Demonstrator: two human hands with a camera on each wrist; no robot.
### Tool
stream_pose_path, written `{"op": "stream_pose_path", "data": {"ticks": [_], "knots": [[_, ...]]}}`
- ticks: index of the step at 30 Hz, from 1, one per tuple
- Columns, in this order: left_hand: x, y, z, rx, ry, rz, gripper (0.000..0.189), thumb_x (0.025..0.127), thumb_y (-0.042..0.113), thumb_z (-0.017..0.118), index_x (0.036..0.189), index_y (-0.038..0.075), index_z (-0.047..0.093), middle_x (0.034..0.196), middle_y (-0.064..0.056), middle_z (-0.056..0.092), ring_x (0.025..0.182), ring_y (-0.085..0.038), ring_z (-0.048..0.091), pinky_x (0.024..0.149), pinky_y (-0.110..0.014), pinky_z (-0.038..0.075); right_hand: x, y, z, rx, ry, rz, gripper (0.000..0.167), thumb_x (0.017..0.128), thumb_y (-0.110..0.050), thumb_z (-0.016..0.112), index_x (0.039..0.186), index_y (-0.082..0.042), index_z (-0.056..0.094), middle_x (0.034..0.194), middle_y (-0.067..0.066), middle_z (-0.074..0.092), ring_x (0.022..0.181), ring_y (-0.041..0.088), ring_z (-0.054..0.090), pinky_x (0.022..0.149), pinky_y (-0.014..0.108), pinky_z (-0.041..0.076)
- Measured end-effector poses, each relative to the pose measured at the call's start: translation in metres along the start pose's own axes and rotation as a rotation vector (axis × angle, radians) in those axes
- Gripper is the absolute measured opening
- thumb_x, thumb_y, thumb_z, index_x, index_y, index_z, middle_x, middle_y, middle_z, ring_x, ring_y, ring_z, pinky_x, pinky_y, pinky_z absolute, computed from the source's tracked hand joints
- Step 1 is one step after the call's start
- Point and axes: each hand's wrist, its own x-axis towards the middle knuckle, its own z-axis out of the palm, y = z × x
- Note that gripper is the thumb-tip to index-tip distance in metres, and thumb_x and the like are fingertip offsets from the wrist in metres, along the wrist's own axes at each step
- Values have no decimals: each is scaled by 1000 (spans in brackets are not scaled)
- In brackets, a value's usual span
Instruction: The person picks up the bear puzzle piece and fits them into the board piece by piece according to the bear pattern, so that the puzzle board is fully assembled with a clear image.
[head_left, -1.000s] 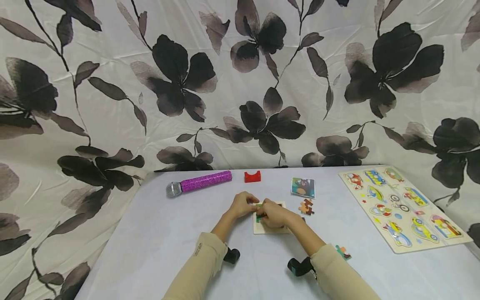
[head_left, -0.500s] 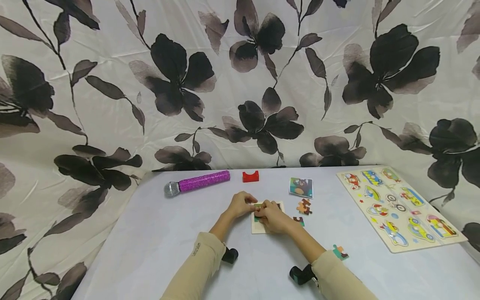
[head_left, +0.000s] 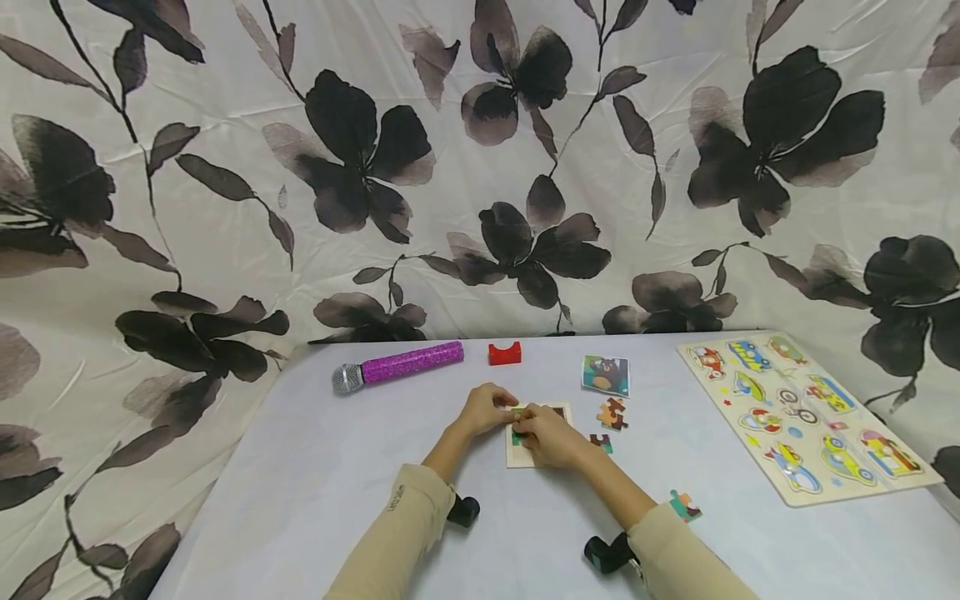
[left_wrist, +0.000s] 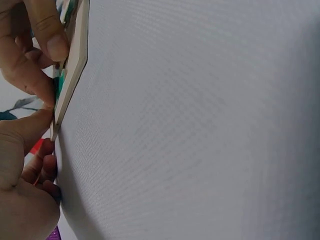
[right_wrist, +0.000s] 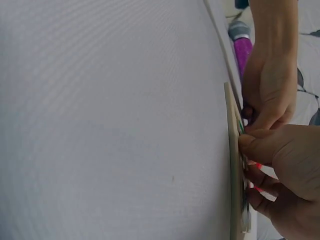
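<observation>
Nearest me on the white bench (head_left: 375,450), by my right sleeve (head_left: 690,554), lies a loose puzzle piece (head_left: 686,506). Farther in, my left hand (head_left: 483,410) pinches the far left corner of a small wooden tray (head_left: 517,459) lying flat; my right hand (head_left: 551,437) touches inside it with bent fingers, and I can't tell whether they grip a piece. Right of the tray are a dark piece (head_left: 601,443) and some brown-orange pieces (head_left: 612,414), then a bear card (head_left: 606,376). A vehicle board (head_left: 810,417) lies far right; a red block (head_left: 505,353) and purple microphone (head_left: 411,364) sit near the back edge.
</observation>
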Motion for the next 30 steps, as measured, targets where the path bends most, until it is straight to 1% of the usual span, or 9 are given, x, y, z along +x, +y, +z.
{"op": "stream_pose_path", "data": {"ticks": [4, 8, 11, 14, 17, 20, 22, 25, 30], "knots": [[-1, 1, -1, -2, 0, -17, 25, 75, 15, 79, 93, 0, 72, 86, -7, 61, 79, -15, 51, 71, -24, 43, -1, -2, -1, 21, -2, 40, 25, 83, 3, 64, 108, 6, 67, 102, 17, 61, 95, 28, 55, 84, 41, 47], [-1, 0, 0, -16, -4, -20, 24, 75, 13, 78, 94, 0, 72, 87, -7, 61, 80, -15, 51, 71, -25, 43, -3, 3, -7, 209, 41, 116, 26, 81, 4, 65, 107, 7, 67, 93, 14, 66, 81, 18, 55, 69, 29, 48], [1, -2, 2, -20, -5, -20, 24, 75, 14, 78, 94, 0, 72, 87, -7, 61, 80, -15, 51, 72, -25, 44, -7, 14, -17, 390, 136, 201, 23, 82, 4, 65, 104, 6, 68, 89, 14, 67, 72, 12, 55, 62, 22, 47], [2, -3, 3, -24, 4, -31, 25, 74, 15, 79, 94, 0, 72, 87, -6, 61, 80, -14, 51, 72, -25, 44, -11, 27, -36, 557, 244, 272, 20, 86, 3, 60, 105, 7, 67, 97, 19, 67, 78, 18, 61, 68, 24, 51], [2, -3, 3, -21, 18, -26, 25, 73, 14, 79, 93, 0, 72, 86, -6, 60, 78, -14, 51, 71, -25, 44, -13, 35, -60, 749, 347, 325, 27, 90, 3, 56, 116, 12, 59, 104, 23, 62, 88, 27, 66, 77, 31, 55], [1, -2, 2, -20, 21, -19, 25, 73, 14, 79, 93, 0, 72, 85, -7, 61, 78, -15, 51, 71, -24, 43, -14, 38, -80, 869, 481, 368, 34, 90, 3, 57, 122, 14, 53, 98, 16, 59, 82, 19, 69, 77, 32, 55], [1, -1, 2, -19, 18, -19, 26, 73, 14, 79, 93, 0, 72, 85, -7, 61, 78, -15, 51, 71, -24, 43, -14, 39, -88, 881, 556, 391, 36, 89, 1, 60, 122, 15, 52, 93, 9, 59, 75, 9, 68, 75, 30, 56], [1, -1, 2, -19, 13, -23, 25, 74, 15, 79, 93, 0, 72, 85, -7, 61, 78, -15, 51, 70, -24, 43, -16, 37, -96, 834, 591, 425, 38, 87, -2, 64, 121, 13, 55, 100, 15, 62, 75, 2, 66, 74, 25, 55], [0, -1, 3, -20, 13, -26, 25, 74, 15, 79, 93, 0, 73, 85, -7, 61, 78, -15, 51, 71, -24, 43, -18, 33, -99, 740, 555, 433, 43, 84, 2, 66, 125, 9, 55, 122, 25, 56, 95, 14, 64, 77, 18, 52]]}}
